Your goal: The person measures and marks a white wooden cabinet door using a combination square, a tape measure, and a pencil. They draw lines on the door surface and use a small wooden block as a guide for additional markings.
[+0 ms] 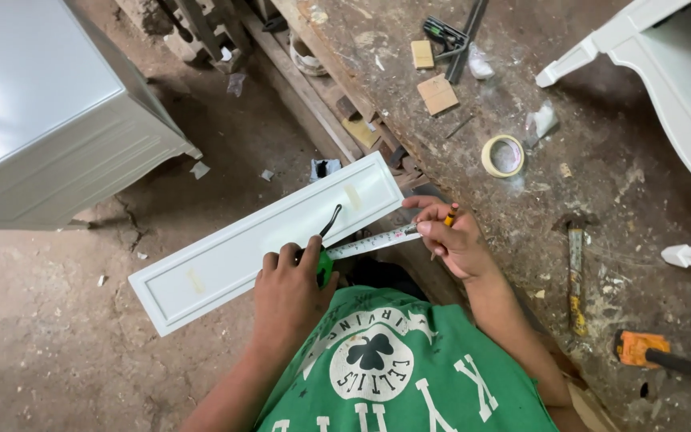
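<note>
A long white panel (225, 252) lies tilted in front of me, partly resting on the workbench edge. My left hand (285, 292) grips a green tape measure case (324, 268) on the panel's near edge, a black strap looping up from it. The tape blade (373, 242) runs right to my right hand (453, 240). That hand pins the blade's end and also holds an orange pencil (448, 218).
The dusty workbench (601, 184) carries a roll of masking tape (503, 155), a hammer (576, 276), small wood blocks (437, 94), a square (449, 36) and an orange tool (641, 348). White furniture stands at left (41, 120) and right (681, 72). Dirt floor below.
</note>
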